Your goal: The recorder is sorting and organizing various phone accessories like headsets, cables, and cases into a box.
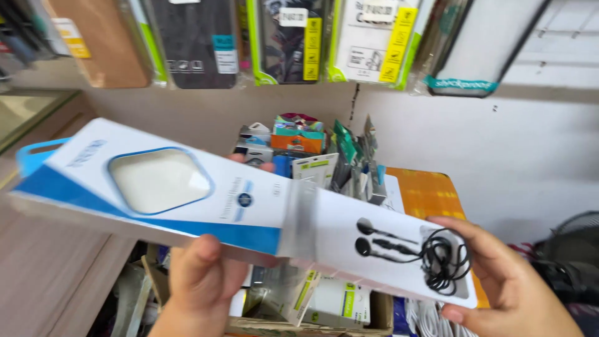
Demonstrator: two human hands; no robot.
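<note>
I hold a long white and blue retail box (187, 193) with a rounded clear window, tilted across the middle of the head view. A clear plastic tray with black wired earphones (412, 249) sticks out of its right end. My left hand (199, 281) grips the box from below near its middle, fingertips showing over the top edge. At the right, my right hand (505, 281) holds the tray's end, thumb beside the coiled cable.
A cardboard box (312, 324) full of small packaged accessories sits below. More packages (299, 140) are piled behind, next to an orange carton (430, 193). Phone cases (287, 37) hang on the wall above. A wooden counter (50, 268) runs at left; a fan (574, 249) stands at right.
</note>
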